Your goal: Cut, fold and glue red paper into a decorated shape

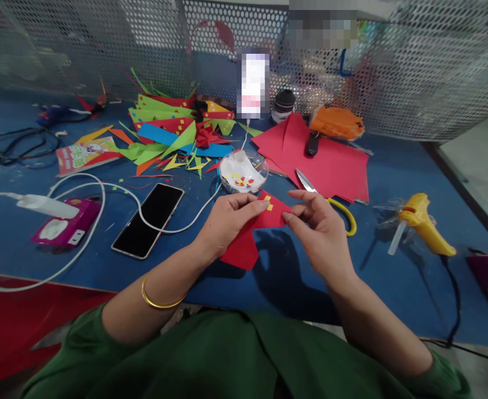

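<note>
Between my two hands is a folded piece of red paper [242, 249] with small yellow squares on its upper part. My left hand [231, 219] pinches it, with the thumb lying by the yellow squares. Thumb and fingers of my right hand [316, 227] close on the paper's right corner. Just beyond them stands a clear round bowl [264, 178] holding white paper and small red and yellow bits. Scissors with yellow handles [347, 213] lie behind my right hand, which partly hides them.
A black phone [148, 221] lies at left under a white cable, near a purple power socket [67, 224]. Red sheets [335, 166] lie at back right, and coloured paper pieces [160, 119] are heaped at back left. A yellow glue gun [426, 224] rests at right.
</note>
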Tool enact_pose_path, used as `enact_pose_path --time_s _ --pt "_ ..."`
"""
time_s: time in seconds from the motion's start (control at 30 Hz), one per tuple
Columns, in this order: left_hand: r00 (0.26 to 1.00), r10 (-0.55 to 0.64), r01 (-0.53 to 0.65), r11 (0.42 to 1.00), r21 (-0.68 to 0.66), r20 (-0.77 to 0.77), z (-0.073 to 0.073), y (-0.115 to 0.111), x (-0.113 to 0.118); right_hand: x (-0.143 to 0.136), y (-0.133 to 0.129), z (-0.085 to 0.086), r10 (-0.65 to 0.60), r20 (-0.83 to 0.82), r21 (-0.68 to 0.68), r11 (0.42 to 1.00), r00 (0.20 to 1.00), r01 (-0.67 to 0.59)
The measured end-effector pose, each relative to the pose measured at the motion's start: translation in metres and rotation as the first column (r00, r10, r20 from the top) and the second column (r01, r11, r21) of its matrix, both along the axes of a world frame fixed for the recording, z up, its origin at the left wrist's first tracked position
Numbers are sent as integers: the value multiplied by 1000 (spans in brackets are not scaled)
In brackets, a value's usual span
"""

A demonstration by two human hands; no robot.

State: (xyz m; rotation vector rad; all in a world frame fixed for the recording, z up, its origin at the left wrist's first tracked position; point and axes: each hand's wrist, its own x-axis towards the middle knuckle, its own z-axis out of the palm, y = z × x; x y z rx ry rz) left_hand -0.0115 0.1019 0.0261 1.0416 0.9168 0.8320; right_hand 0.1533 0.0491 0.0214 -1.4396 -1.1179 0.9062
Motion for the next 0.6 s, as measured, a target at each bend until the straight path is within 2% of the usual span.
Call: enact_pose_path --time_s 0.3,0.6 --pt "998 6 -5 1000 15 -66 3 -1 1 -2 -3 0 35 30 8 999 999 -35" --pt "998 -16 17 1000 12 -59 2 -2 0 -2 -3 0 18 31 19 1000 999 -19"
